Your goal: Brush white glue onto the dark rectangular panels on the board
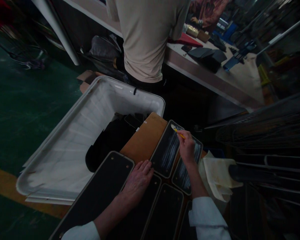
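Note:
My right hand (186,146) is closed around the yellow handle of a small brush (177,130). The pale tip of the brush touches the upper end of a black panel (166,150) with a light edge and white streaks across its face. Right beside that one, partly behind my right hand and forearm, lies another streaked panel (182,175). My left hand (140,176) rests flat with fingers stretched out, over a long black panel (102,183) and its neighbour (145,203). Small metal studs show near the corners of these panels. Beneath the streaked ones is a brown board (145,136).
A large white tub (65,136) with black pieces (112,136) in it stands to the left. Ahead, a person in a beige shirt (145,40) is at a workbench (190,71), with another person beyond. Pale cloth or sheets (215,173) hang at the right.

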`<state>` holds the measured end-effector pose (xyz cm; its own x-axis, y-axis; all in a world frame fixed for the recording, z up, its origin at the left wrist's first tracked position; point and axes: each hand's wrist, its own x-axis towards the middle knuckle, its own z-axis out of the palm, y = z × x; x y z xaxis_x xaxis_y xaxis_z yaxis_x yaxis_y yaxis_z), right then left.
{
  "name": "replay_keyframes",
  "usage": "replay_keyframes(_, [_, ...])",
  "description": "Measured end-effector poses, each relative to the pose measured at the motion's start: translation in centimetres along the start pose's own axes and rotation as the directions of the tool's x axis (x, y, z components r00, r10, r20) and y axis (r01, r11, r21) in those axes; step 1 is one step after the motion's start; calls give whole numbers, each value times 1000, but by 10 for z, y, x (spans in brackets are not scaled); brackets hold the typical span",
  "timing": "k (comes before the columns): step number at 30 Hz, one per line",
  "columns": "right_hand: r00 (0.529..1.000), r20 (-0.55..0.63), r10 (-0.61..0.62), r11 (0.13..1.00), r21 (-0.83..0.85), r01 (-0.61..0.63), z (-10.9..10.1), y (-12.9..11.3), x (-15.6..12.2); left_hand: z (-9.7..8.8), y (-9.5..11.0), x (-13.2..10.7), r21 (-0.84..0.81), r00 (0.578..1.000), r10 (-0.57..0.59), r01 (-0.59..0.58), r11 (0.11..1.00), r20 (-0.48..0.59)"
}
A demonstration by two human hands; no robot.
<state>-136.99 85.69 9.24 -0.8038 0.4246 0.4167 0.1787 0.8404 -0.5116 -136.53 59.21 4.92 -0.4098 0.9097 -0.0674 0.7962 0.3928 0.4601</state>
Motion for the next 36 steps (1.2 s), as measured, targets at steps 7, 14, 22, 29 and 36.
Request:
replay_keyframes(7, [957,289,14,996,75,-37,-28,-75,-101,-1,1,-1,-9,999,1,-1,1000,-39])
replay_keyframes(14, [956,279,90,988,94,-120,-52,-94,-108,-6,2,-5,-46,999,3,-5,999,-37])
replay_keyframes(22, [953,280,113,987,78,-140,-38,-99,-130,-3,-1,-8,-71,998,7,-11,997,-58])
replay_keyframes(29, [948,200,249,956,108,-274,-65,-129,-153,-12,-1,-17,-148,998,-12,3,989,-57])
replay_keyframes(36, [988,61,145,985,87,-150,-56,-111,-139,-25,0,-49,-96,993,29,-40,995,-113])
